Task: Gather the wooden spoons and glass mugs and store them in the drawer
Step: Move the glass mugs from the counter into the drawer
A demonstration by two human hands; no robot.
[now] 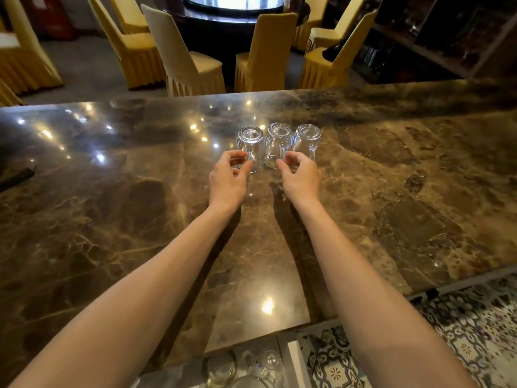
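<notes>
Three clear glass mugs stand upside down in a row on the brown marble counter [140, 219]: a left mug [251, 144], a middle mug [277, 142] and a right mug [307, 140]. My left hand [228, 180] reaches the left mug, thumb and fingers curled at its handle and lower rim. My right hand [300, 179] has its fingertips at the middle mug's handle, with the right mug just behind it. An open drawer [249, 365] under the counter's near edge holds glassware. No wooden spoons are in view.
A dark object [16, 176] lies at the counter's left edge. Yellow-covered chairs [184, 57] surround a dark round table [232, 15] beyond the counter. Dark shelving [436, 37] stands at the right. Patterned floor tiles [475, 317] show at the lower right.
</notes>
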